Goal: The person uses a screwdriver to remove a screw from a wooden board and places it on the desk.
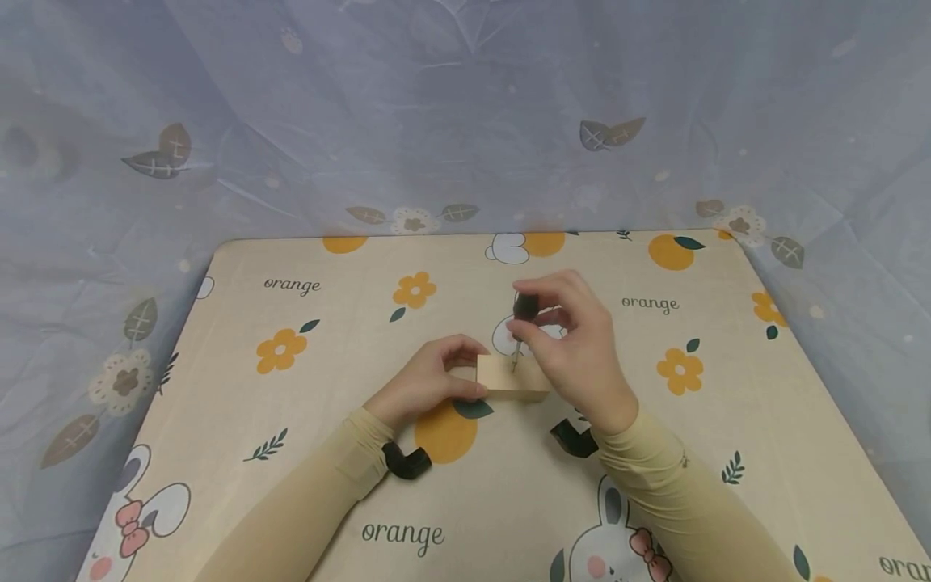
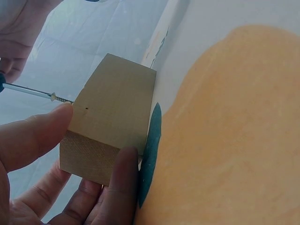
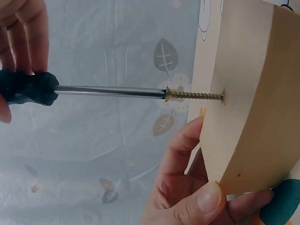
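A pale wooden block lies on the table, and my left hand grips its left end between thumb and fingers. In the right wrist view a brass-coloured screw stands with its tip in the block's top face and most of its thread exposed. My right hand holds a screwdriver by its dark handle above the block. The screwdriver's steel shaft meets the screw head in line with it. The left wrist view shows the left thumb close beside the screw.
The table is covered by a cream cloth printed with oranges, flowers and rabbits. A grey-blue curtain with leaf prints hangs behind and at both sides. Black curved pieces show at both wrists.
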Tool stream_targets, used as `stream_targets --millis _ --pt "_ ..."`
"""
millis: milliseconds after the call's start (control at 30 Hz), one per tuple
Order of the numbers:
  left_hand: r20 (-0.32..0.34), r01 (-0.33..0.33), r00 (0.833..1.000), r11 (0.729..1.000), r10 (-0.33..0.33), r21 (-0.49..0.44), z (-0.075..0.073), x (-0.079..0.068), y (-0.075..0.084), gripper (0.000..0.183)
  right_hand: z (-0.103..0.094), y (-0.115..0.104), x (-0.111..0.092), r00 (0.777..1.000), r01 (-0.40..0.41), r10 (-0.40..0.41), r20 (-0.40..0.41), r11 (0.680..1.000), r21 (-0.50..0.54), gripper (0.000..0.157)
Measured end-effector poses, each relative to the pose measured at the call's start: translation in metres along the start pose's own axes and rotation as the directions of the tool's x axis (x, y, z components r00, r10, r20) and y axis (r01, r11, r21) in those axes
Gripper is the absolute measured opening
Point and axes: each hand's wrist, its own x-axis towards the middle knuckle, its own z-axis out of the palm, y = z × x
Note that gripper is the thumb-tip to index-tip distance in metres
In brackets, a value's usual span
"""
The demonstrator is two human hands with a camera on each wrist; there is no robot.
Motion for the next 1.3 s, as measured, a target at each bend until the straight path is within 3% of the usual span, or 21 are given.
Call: stream_targets --millis 167,467,967,1300 --pt "-0.001 -0.001 1.000 1.000 0.001 -0.013 0.0008 -0.0001 0.0014 0.048 -0.0010 -0.0023 -0.0011 1.000 0.002 -0.002 0.010 1.000 -0.027 0.045" --pt "-0.001 -0.001 1.000 1.000 0.001 -0.022 0.0012 0.0000 -0.0003 0.047 0.0002 -0.0056 -0.0030 0.997 -0.073 0.073 0.028 0.997 -0.003 0.052" --pt "-0.008 0.000 1.000 1.000 0.000 -0.009 0.0002 0.0004 0.0025 0.047 0.0003 -0.0027 -0.0024 0.999 0.021 -0.024 -0.030 0.997 -0.076 0.044" --pt "-0.006 -0.008 1.000 1.000 0.008 -0.015 0.0008 0.0000 0.0028 0.047 -0.0018 -0.0012 -0.0016 0.999 -0.046 0.045 -0.020 0.997 -0.055 0.053"
